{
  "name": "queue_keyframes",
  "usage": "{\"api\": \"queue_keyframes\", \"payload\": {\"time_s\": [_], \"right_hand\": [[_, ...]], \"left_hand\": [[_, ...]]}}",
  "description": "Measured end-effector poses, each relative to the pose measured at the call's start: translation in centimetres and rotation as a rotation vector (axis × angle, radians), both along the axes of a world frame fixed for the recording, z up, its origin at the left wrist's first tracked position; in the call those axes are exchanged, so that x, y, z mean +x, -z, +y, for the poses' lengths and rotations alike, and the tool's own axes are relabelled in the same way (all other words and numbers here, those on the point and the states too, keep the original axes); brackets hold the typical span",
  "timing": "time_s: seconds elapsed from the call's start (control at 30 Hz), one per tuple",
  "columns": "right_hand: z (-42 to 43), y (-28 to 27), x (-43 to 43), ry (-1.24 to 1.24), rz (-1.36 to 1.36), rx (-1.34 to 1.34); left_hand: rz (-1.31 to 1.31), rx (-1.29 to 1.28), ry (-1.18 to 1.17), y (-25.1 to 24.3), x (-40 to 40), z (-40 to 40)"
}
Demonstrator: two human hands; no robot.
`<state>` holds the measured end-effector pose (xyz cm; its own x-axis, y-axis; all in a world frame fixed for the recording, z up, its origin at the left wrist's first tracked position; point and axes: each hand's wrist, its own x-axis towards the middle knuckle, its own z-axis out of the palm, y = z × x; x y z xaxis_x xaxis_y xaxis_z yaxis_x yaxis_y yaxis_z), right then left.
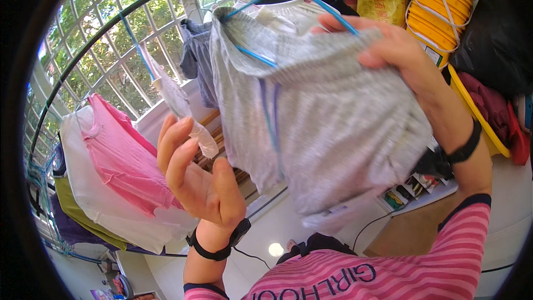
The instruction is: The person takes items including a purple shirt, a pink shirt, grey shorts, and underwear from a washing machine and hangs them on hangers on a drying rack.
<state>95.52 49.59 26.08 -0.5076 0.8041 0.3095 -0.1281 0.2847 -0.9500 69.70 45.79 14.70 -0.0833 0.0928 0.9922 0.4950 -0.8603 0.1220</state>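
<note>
Grey knit shorts (333, 116) hang on a blue clothes hanger (258, 56), with a drawstring dangling down the front. My right hand (383, 46) pinches the waistband at its right end, thumb outside and fingers behind, close to the hanger's arm. The hem is blurred. My left hand (200, 179) is raised to the left of the shorts, palm up and fingers apart, with nothing in it. Just beyond its fingertips a thin white cloth (179, 108) hangs from another blue hanger (137, 46); I cannot tell whether the fingers touch it.
A curved dark rail (89, 46) runs before a barred window (112, 66). A pink top (129, 154) and a white garment (87, 179) hang at left, a dark grey garment (202, 58) behind the shorts. At right stand a yellow ribbed object (437, 4) and a black bag (495, 46).
</note>
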Motion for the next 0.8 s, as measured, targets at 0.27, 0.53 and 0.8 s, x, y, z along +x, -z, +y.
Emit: {"api": "queue_keyframes", "payload": {"time_s": [0.27, 0.53, 0.8], "right_hand": [[-7.5, 3.4, 8.5, 0.478, -0.009, -0.085], [-9.1, 4.5, 17.6, 0.796, 0.072, -0.058], [-6.1, 4.9, 24.7, 0.782, 0.11, -0.072]], "left_hand": [[0.06, -0.283, 0.291, -1.6, 8.2, 5.0], [0.093, -0.542, 0.397, -4.4, 17.8, 12.5], [0.49, -0.22, -0.093, -6.2, 26.7, 25.1]]}}
